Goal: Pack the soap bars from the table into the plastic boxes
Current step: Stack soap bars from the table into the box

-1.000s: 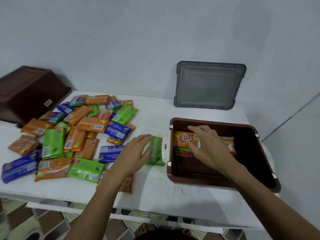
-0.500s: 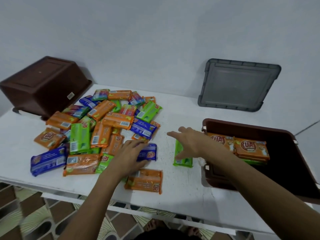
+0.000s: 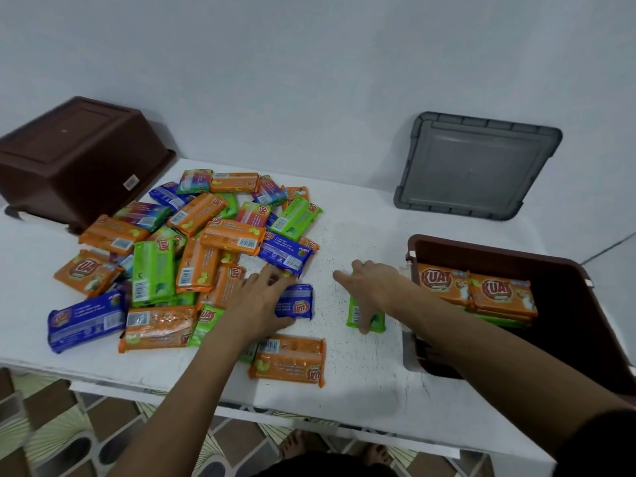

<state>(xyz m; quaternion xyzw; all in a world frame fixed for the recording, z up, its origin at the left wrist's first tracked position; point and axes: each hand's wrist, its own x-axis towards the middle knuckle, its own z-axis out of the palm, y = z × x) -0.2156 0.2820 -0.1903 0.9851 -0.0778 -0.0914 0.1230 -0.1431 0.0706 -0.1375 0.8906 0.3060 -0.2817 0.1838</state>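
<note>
A pile of wrapped soap bars (image 3: pixel 192 249) in orange, green and blue covers the left half of the white table (image 3: pixel 361 242). My left hand (image 3: pixel 258 301) lies flat with spread fingers on a blue bar (image 3: pixel 299 304) at the pile's near edge. My right hand (image 3: pixel 371 287) reaches over a lone green bar (image 3: pixel 377 321), fingers extended and touching it. An orange bar (image 3: pixel 289 361) lies near the front edge. The open brown plastic box (image 3: pixel 516 256) at the right holds orange bars (image 3: pixel 478 290) stacked on green ones.
An upturned brown box (image 3: pixel 75 156) stands at the back left. A grey lid (image 3: pixel 478 163) leans against the wall behind the open box. The table's front edge runs just below my forearms, with patterned floor tiles (image 3: pixel 51 425) underneath.
My right hand left the box and came over the lone green bar. My left hand let go of that green bar and moved left onto the blue bar. The view shifted left.
</note>
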